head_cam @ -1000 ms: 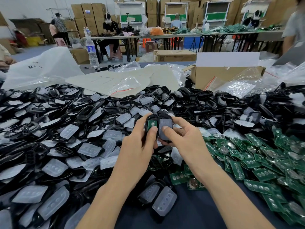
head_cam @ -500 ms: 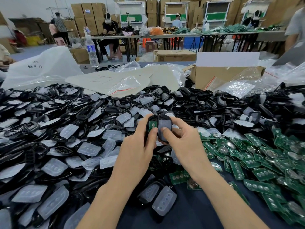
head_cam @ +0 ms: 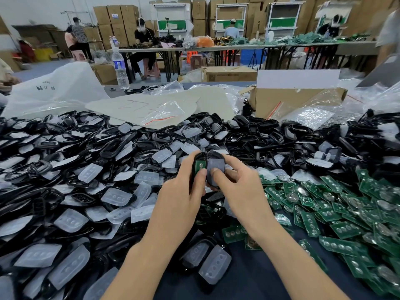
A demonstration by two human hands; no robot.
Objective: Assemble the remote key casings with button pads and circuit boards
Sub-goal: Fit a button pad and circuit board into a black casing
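Holding two casing halves (head_cam: pixel 204 155) edge to edge just left of the circuit board pile (head_cam: pixel 346 213) | left hand (head_cam: pixel 179 193) grips the half with a green board (head_cam: pixel 200 165) | right hand (head_cam: pixel 240 187) pinches the half with a button pad (head_cam: pixel 216 166) | hands close together above the desk (head_cam: pixel 249 278) | heap of black casings (head_cam: pixel 65 161) farther left of that pile

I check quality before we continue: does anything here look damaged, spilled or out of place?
Nothing stands out. The left hand holds a casing with a board, the right hand one with a pad; the bottle stands upright.
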